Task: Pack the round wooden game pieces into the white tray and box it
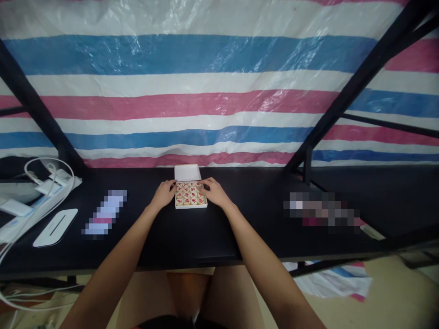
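Observation:
A small white box (191, 207) sits near the back of the black table, with rows of round Chinese chess pieces (187, 195) in it. Red characters show on their tops. Behind the pieces, the white lid (187, 173) stands tilted back. My left hand (163, 194) is closed at the box's left side, its fingertips on the rear left corner. Around the rear right corner, my right hand (215, 192) has its fingers bent, with the tips reaching over the pieces there. Those fingers partly cover the right-hand pieces.
Left of my arms lie a blurred-out phone-like object (106, 212), a white flat plate with a slot (55, 227) and a power strip (46, 196) with white cables. Blurred items (318, 210) lie to the right. Black frame bars (338, 109) slant at both sides before a striped sheet (192, 55).

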Action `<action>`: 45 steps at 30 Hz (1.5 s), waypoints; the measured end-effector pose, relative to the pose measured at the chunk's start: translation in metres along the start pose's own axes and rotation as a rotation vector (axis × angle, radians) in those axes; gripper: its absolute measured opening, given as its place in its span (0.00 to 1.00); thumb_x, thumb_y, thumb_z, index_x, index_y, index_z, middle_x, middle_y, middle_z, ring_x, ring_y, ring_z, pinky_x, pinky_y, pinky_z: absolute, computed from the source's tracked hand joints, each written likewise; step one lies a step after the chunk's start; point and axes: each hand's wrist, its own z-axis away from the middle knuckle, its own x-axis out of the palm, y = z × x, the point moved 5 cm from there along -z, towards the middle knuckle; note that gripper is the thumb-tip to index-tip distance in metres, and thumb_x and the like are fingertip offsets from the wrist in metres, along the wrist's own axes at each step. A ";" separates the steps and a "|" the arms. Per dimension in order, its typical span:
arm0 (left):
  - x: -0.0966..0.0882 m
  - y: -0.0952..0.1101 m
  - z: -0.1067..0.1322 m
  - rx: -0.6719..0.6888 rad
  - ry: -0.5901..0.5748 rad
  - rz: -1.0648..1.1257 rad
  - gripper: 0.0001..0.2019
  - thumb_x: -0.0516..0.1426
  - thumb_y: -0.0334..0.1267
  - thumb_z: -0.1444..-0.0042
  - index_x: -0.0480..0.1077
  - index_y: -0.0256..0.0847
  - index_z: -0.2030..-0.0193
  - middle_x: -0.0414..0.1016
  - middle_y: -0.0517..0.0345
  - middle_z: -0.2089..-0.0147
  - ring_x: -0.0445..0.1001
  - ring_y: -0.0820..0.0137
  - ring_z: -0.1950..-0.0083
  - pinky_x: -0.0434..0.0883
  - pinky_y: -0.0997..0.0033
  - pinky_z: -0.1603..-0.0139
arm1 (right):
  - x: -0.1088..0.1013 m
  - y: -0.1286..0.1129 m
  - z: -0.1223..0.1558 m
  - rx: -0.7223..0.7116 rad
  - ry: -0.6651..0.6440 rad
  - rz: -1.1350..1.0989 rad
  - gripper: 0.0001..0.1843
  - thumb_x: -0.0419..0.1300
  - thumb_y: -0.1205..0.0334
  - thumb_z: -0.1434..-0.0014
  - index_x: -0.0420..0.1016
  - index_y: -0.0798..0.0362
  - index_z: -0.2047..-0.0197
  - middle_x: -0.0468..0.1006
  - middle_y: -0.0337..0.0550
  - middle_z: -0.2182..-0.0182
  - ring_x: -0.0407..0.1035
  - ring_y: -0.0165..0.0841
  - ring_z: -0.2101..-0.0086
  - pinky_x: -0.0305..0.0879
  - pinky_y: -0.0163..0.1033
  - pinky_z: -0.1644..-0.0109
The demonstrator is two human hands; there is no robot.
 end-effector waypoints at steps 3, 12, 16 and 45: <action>0.000 0.000 0.000 -0.001 -0.003 0.011 0.19 0.48 0.38 0.40 0.68 0.35 0.46 0.74 0.49 0.58 0.70 0.62 0.55 0.66 0.62 0.48 | 0.001 0.003 -0.001 -0.010 0.017 0.008 0.14 0.57 0.57 0.43 0.76 0.50 0.55 0.69 0.44 0.59 0.67 0.32 0.61 0.62 0.39 0.50; -0.002 0.001 0.001 0.001 -0.001 0.008 0.18 0.48 0.37 0.41 0.69 0.37 0.47 0.75 0.51 0.58 0.70 0.63 0.56 0.66 0.62 0.48 | 0.004 0.010 -0.003 0.021 0.045 0.018 0.16 0.54 0.56 0.40 0.74 0.52 0.51 0.69 0.46 0.58 0.67 0.32 0.59 0.61 0.39 0.48; -0.002 0.002 0.000 0.000 -0.001 -0.007 0.18 0.48 0.37 0.41 0.69 0.36 0.47 0.75 0.50 0.58 0.70 0.62 0.56 0.66 0.61 0.49 | 0.005 0.006 -0.004 0.096 0.057 0.028 0.18 0.57 0.53 0.43 0.73 0.52 0.52 0.69 0.46 0.58 0.67 0.33 0.58 0.61 0.38 0.49; 0.001 -0.003 -0.001 -0.011 -0.013 0.002 0.18 0.47 0.37 0.41 0.69 0.39 0.46 0.74 0.51 0.57 0.70 0.63 0.55 0.66 0.62 0.48 | -0.017 0.058 -0.005 0.290 0.265 0.135 0.09 0.55 0.59 0.41 0.71 0.52 0.59 0.77 0.45 0.62 0.70 0.34 0.60 0.63 0.38 0.55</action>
